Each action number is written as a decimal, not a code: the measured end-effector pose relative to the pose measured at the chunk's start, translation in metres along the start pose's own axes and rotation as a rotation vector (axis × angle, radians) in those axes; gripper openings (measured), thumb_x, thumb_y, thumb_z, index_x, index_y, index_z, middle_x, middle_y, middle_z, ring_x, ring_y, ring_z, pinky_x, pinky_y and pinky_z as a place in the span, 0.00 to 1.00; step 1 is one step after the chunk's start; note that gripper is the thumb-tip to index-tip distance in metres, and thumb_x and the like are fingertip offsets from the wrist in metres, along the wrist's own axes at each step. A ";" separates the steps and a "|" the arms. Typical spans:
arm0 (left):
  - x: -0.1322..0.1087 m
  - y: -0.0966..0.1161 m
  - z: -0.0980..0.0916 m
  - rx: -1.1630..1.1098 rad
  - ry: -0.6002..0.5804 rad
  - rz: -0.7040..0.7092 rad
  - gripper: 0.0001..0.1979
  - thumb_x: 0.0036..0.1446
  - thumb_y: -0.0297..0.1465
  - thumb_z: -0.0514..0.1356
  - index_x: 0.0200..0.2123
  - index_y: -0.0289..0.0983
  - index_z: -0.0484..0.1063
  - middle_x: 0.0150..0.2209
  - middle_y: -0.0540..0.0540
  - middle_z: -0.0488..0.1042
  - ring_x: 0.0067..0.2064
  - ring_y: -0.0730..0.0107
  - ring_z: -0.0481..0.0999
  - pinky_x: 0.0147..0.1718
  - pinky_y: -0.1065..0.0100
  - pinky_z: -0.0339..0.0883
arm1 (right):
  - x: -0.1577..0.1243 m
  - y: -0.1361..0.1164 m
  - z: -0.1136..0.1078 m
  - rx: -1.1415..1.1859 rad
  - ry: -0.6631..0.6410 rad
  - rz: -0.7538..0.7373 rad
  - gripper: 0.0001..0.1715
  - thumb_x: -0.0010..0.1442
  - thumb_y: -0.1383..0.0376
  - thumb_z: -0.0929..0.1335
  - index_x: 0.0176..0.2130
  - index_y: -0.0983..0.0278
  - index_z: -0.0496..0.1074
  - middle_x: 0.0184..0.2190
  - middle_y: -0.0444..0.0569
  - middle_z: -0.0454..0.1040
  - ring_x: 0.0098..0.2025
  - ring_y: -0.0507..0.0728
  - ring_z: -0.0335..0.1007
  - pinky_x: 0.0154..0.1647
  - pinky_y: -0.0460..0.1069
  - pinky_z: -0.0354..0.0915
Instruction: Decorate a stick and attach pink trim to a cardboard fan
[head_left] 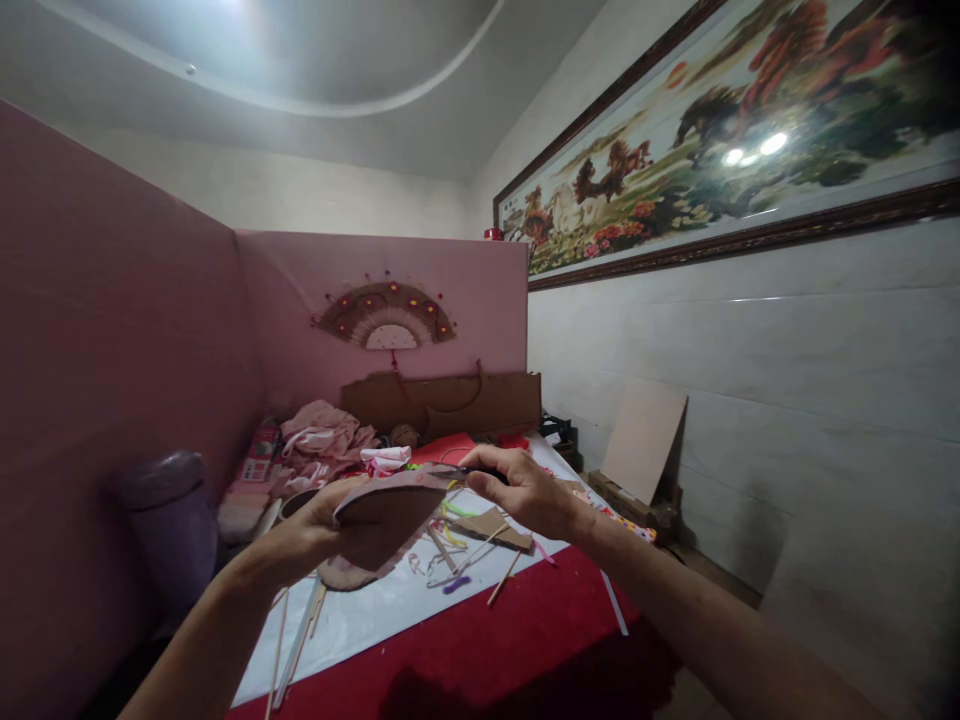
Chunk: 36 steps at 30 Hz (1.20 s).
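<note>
My left hand (319,525) is closed around the left edge of a curved piece of brown cardboard (390,525), which has pinkish cloth along its upper rim. The piece is held tilted above the table. My right hand (529,495) grips a slim black-handled tool (484,472), its thin tip against the upper right edge of the cardboard. Whether it is scissors or a knife is hard to make out. Below, thin wooden sticks (504,580), coloured pipe-cleaner-like strands (456,585) and a flat cardboard scrap (495,530) lie on white paper.
A decorated fan (390,315) hangs on the pink partition (487,300), above an upright cardboard sheet (502,400). Crumpled pink cloth (322,440) lies at the back left. A purple bin (169,530) stands left of the table. Red cloth (480,660) covers the near edge.
</note>
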<state>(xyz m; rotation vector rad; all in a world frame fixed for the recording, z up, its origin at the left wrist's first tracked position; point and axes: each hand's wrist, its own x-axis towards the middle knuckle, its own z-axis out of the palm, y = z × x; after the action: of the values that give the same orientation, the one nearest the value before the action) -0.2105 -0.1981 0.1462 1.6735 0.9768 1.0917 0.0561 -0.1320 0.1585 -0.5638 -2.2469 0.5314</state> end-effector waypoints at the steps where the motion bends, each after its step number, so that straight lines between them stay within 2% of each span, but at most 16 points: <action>1: 0.000 -0.001 -0.001 0.008 -0.003 0.008 0.16 0.43 0.28 0.67 0.39 0.36 0.77 0.32 0.45 0.76 0.33 0.66 0.70 0.31 0.71 0.65 | 0.000 0.001 0.000 0.002 -0.003 -0.006 0.12 0.61 0.60 0.62 0.36 0.65 0.71 0.24 0.43 0.66 0.27 0.50 0.59 0.27 0.45 0.53; 12: 0.000 -0.003 -0.003 0.012 -0.011 0.025 0.16 0.41 0.28 0.67 0.38 0.37 0.77 0.31 0.46 0.75 0.31 0.68 0.68 0.29 0.71 0.63 | -0.001 0.004 0.002 0.041 0.020 -0.021 0.11 0.61 0.61 0.62 0.35 0.64 0.71 0.23 0.41 0.64 0.25 0.50 0.56 0.27 0.45 0.53; 24: 0.003 -0.001 -0.001 0.054 -0.017 0.021 0.19 0.41 0.30 0.67 0.41 0.35 0.76 0.32 0.44 0.74 0.32 0.67 0.68 0.30 0.70 0.64 | 0.000 -0.001 0.002 0.079 -0.004 -0.070 0.11 0.60 0.60 0.63 0.36 0.65 0.71 0.27 0.44 0.68 0.29 0.51 0.61 0.30 0.45 0.56; 29: 0.001 -0.004 -0.003 0.029 -0.011 0.014 0.19 0.40 0.29 0.67 0.40 0.34 0.76 0.31 0.44 0.74 0.32 0.68 0.67 0.29 0.71 0.64 | -0.002 0.000 0.004 0.072 0.042 -0.083 0.11 0.60 0.62 0.63 0.33 0.65 0.71 0.22 0.42 0.64 0.26 0.50 0.58 0.28 0.45 0.54; 36: 0.002 -0.002 -0.001 0.002 -0.002 -0.024 0.19 0.40 0.29 0.67 0.40 0.34 0.75 0.32 0.45 0.75 0.32 0.68 0.69 0.29 0.71 0.65 | -0.004 0.003 0.002 0.050 0.024 -0.095 0.12 0.60 0.61 0.63 0.38 0.65 0.71 0.26 0.44 0.68 0.28 0.51 0.60 0.29 0.45 0.54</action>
<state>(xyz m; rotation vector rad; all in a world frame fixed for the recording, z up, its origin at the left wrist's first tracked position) -0.2115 -0.1953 0.1451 1.6608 0.9946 1.0736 0.0577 -0.1322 0.1539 -0.4328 -2.2191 0.5285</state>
